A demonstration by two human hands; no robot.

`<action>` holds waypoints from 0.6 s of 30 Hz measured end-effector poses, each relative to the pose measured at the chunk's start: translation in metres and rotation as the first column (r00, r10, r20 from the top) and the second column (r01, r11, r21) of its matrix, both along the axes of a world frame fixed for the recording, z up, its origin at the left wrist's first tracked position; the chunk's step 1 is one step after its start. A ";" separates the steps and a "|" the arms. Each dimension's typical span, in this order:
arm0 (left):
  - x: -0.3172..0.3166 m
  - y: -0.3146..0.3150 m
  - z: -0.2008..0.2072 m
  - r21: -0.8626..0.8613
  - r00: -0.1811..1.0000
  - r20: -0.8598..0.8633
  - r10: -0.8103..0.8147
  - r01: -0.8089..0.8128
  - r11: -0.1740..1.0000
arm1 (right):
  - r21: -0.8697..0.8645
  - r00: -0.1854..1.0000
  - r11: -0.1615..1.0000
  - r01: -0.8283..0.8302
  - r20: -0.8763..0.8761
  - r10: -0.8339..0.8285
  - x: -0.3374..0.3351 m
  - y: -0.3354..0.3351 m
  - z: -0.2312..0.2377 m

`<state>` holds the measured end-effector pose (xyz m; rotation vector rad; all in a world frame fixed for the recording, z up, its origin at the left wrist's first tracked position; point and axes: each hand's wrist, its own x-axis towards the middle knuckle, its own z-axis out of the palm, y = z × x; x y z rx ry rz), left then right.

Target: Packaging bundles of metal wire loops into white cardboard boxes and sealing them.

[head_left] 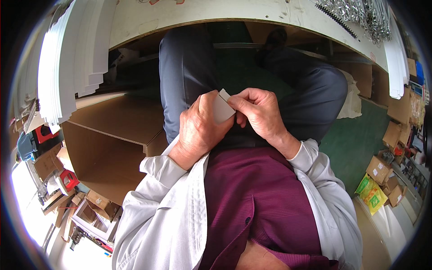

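Observation:
A small white carton [222, 110] is held over my lap, with a raised flap at its far end. My left hand [199, 123] is closed round its left side, thumb along the near edge. At the carton's right edge, my right hand [262, 112] pinches near the flap with thumb and forefinger, its other fingers curled below. The carton's inside cannot be seen from here.
A white worktable [202, 11] spans the far side, with shiny metal pieces [366, 18] at its right end. White folded card strips [74, 63] stand at the left. An open cardboard box [110, 144] sits beside my left leg. Smaller cartons [379, 168] lie at the right.

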<state>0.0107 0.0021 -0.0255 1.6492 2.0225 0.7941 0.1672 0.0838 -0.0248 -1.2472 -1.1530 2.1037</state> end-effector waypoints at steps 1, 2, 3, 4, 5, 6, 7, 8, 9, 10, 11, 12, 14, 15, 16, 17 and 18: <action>0.000 0.000 -0.001 0.001 1.000 -0.008 -0.003 0.003 1.000 | 0.083 0.999 0.996 -0.005 0.040 0.002 -0.001 -0.002 0.001; 0.000 -0.001 -0.001 0.002 1.000 -0.016 -0.006 0.006 1.000 | 0.166 0.997 0.986 -0.014 0.080 0.000 -0.002 -0.003 0.002; 0.000 -0.001 -0.001 0.002 1.000 -0.016 -0.008 0.008 1.000 | 0.166 0.997 0.986 -0.012 0.080 -0.002 -0.003 -0.005 0.002; 0.000 -0.001 -0.002 0.025 1.000 -0.024 -0.011 0.011 1.000 | 0.277 0.995 0.961 -0.014 0.102 -0.014 -0.005 -0.007 0.001; 0.000 -0.001 -0.002 0.047 0.999 -0.033 -0.013 0.015 0.999 | 0.384 0.992 0.923 -0.020 0.122 -0.029 -0.005 -0.009 0.001; 0.000 -0.001 -0.001 0.047 0.999 -0.035 -0.012 0.014 0.999 | 0.461 0.986 0.886 -0.050 0.165 -0.030 -0.005 -0.010 0.005; 0.000 -0.002 0.000 0.041 0.999 -0.029 -0.019 0.021 0.999 | 0.460 0.986 0.886 -0.050 0.163 -0.029 -0.005 -0.010 0.003; 0.000 -0.003 0.000 0.036 0.999 -0.025 -0.026 0.027 0.999 | 0.562 0.988 0.824 -0.074 0.155 -0.018 -0.004 -0.009 0.001; 0.000 -0.002 0.001 0.036 0.999 -0.026 -0.026 0.027 0.999 | 0.656 0.989 0.749 -0.093 0.149 -0.008 -0.003 -0.009 -0.002; -0.001 -0.001 0.001 0.044 1.000 -0.005 -0.002 0.002 0.999 | 0.656 0.989 0.749 -0.093 0.148 -0.007 -0.004 -0.010 -0.005; -0.001 0.000 0.002 0.052 1.000 0.016 0.022 -0.023 0.998 | 0.675 0.997 0.737 -0.035 0.077 -0.023 -0.005 -0.012 -0.007; -0.002 0.001 0.003 0.052 1.000 0.014 0.024 -0.024 0.998 | 0.690 0.999 0.723 0.024 0.004 -0.037 -0.007 -0.013 -0.010; -0.003 0.002 0.004 0.030 0.996 0.085 0.016 -0.019 0.999 | 0.727 0.999 0.686 -0.018 0.036 -0.012 -0.006 -0.013 -0.015; -0.004 0.002 0.004 0.031 0.996 0.083 0.016 -0.019 0.999 | 0.762 0.997 0.645 -0.059 0.072 0.007 -0.006 -0.013 -0.016; -0.004 0.001 0.002 0.049 0.996 0.089 0.014 -0.018 0.999 | 0.762 0.998 0.645 -0.058 0.070 0.006 -0.005 -0.013 -0.014; -0.004 0.001 0.000 0.067 0.995 0.096 0.011 -0.017 0.998 | 0.754 0.988 0.640 -0.148 0.146 0.055 -0.004 -0.012 -0.010; -0.005 0.001 0.000 0.069 0.996 0.091 0.013 -0.019 0.997 | 0.740 0.970 0.630 -0.235 0.218 0.105 -0.003 -0.011 -0.005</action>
